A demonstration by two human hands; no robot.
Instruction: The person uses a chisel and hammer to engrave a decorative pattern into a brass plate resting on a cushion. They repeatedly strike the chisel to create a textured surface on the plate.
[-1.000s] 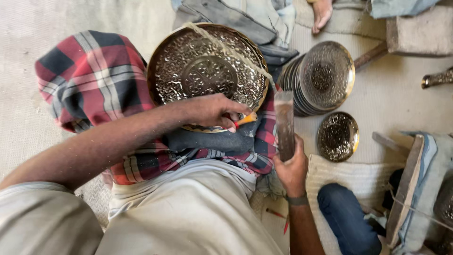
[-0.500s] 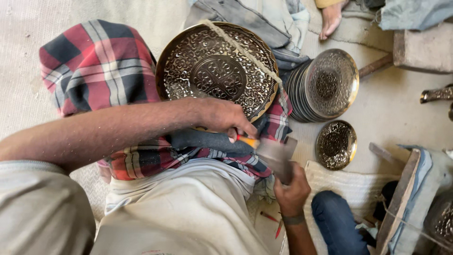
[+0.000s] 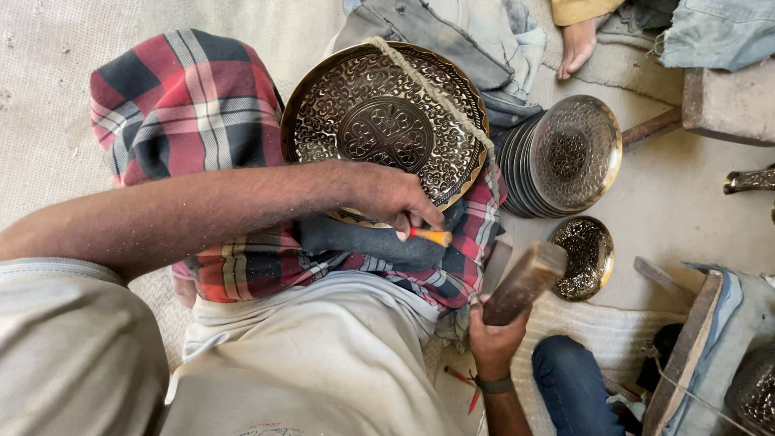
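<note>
One large round brass tray with engraved floral patterns (image 3: 386, 129) leans on the person's lap, resting on a red, white and dark plaid cloth (image 3: 182, 121), with a single pale twisted cord (image 3: 436, 93) stretched across its face from the top rim to the right rim. The left hand (image 3: 387, 198) lies over the tray's lower rim, its fingers (image 3: 412, 222) pressed together and pinching one short chisel with an orange handle (image 3: 429, 236), whose tip sits against the tray's bottom edge. The right hand (image 3: 494, 339) is lower, near the right knee; its fingers wrap tightly around one brown wooden block mallet (image 3: 525, 282), which tilts up to the right, close to the chisel but apart from it. A dark band circles that wrist.

To the right of the tray, on the pale floor (image 3: 686, 210), stands one stack of smaller engraved round metal plates (image 3: 565, 157), tipped on edge; the number in the stack cannot be told. Just below it lies one small engraved brass bowl (image 3: 585, 257). At the top edge one bare foot of another person (image 3: 577, 40) shows. Two thin red sticks (image 3: 467, 386) lie on the floor by the right wrist.
</note>
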